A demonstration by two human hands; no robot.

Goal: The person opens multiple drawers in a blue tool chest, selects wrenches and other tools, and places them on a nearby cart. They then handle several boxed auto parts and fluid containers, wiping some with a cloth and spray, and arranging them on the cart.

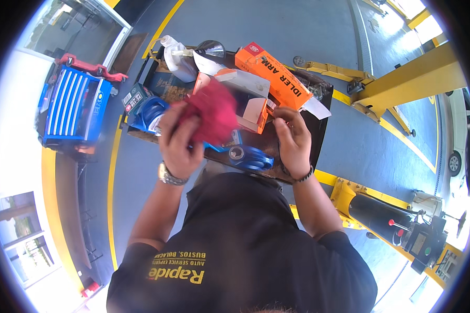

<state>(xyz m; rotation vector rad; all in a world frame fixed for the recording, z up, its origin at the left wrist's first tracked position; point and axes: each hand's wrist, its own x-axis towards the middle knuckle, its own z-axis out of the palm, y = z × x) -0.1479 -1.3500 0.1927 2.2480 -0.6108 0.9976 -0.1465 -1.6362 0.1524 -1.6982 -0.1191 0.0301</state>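
My left hand (pixel 178 143) is closed around a crumpled red rag (pixel 214 112), slightly smeared by motion, above the cart's left-middle part. Behind and right of the rag lies an open orange-and-white cardboard box (pixel 253 116) with its flaps up. At its right end, the thumb and fingers of my right hand (pixel 296 141) pinch the box's edge. A long orange box (pixel 271 75) lies slanted just beyond. Close to my body, between my hands, is a shiny blue object with a round grey end (pixel 251 158); the rag and left hand hide part of the cart's contents.
The dark cart (pixel 321 112) also carries a white plastic bottle (pixel 180 62), a dark funnel (pixel 211 48), a green box (pixel 136 97) and a blue rounded container (pixel 150 113). A blue tool chest (pixel 73 104) stands left, a yellow lift post (pixel 412 81) right.
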